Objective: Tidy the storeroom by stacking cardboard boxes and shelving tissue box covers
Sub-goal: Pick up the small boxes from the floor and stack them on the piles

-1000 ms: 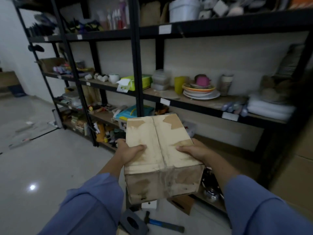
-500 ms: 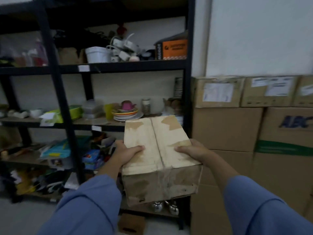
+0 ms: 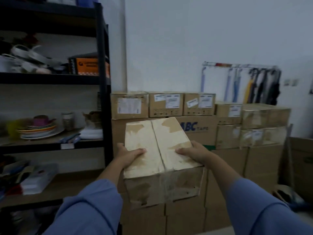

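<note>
1. While both arms reach forward, the left hand point(image 3: 129, 156) clasps the worn cardboard box point(image 3: 160, 160) on its left side.
2. The right hand point(image 3: 194, 152) clasps its right side.
3. The box hangs in front of the stacked cartons point(image 3: 228, 160).

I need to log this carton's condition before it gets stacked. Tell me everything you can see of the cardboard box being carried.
The cardboard box is a small, pale, worn carton, shut, with a seam running down the middle of its top. Brown patches show where its surface has torn away, and its near face looks stained and scuffed, seemingly under clear tape. It is held in the air, top tilted toward the camera, in front of the stacked cartons. The left hand and right hand grip its sides, thumbs on top.
</note>
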